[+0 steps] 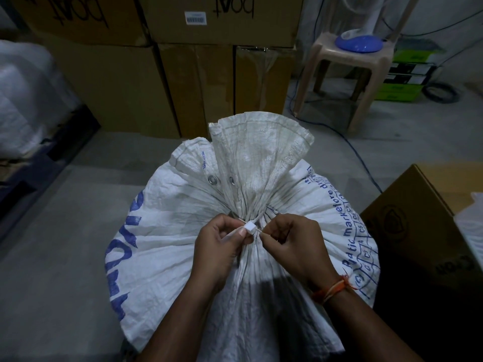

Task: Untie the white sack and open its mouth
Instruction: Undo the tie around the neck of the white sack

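Head view is looking down on the white sack [183,231], which is standing on the floor [65,244] just in front of you, its neck gathered tight so the loose top is fanning upward above the choke point. You are working at that choke point because the whole closure is hanging on it. Your left hand [219,244] is curling its fingers round the white tail of the tie, with the thumb pressing just beside the small white locking block [250,227], most likely steadying it so it is not twisting away. Your right hand [290,241] is pinching the thin strap where it is coming out on the other side of the block, fingers folded in and holding nothing else. Gripping both sides is giving you opposing pull on the lock, which looks like a ratchet tie, not a knot, so it may be resisting loosening. The mouth is not open yet. Behind the sack, cardboard boxes [209,74] are stacked, a plastic stool [352,64] is standing to the right, and another box [431,218] is sitting near your right arm.
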`<state>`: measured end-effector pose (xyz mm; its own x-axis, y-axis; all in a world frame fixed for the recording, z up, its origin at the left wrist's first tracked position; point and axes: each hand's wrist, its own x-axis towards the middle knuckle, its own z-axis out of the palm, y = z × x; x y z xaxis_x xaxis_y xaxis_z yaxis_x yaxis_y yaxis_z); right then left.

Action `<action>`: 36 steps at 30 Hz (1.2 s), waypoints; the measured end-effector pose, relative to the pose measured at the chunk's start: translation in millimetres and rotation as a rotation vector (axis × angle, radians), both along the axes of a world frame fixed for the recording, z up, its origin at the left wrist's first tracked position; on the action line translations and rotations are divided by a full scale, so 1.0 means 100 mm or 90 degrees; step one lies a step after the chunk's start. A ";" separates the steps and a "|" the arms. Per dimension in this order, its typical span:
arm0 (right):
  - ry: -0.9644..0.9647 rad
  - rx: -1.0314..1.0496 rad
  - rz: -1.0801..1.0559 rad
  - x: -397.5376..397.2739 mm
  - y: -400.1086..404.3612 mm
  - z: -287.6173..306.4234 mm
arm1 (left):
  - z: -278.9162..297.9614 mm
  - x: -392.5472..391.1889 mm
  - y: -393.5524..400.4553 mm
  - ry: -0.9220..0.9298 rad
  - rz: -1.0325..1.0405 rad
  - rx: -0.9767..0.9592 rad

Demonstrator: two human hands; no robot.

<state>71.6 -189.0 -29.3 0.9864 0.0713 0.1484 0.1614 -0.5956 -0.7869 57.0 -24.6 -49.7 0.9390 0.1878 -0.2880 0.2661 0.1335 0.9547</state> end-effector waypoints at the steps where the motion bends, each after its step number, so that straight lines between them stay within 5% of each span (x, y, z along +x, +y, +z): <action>1: 0.000 -0.002 0.001 0.00 0.01 -0.01 | 0.00 0.00 0.00 0.001 -0.001 0.002; 36: -0.034 -0.027 0.015 0.03 0.04 -0.05 | -0.05 0.00 0.02 -0.007 -0.022 0.038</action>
<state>75.0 -185.4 -34.6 0.9752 0.1015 0.1967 0.2164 -0.6234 -0.7514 57.1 -22.9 -55.0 0.9485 0.1712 -0.2665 0.2588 0.0663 0.9637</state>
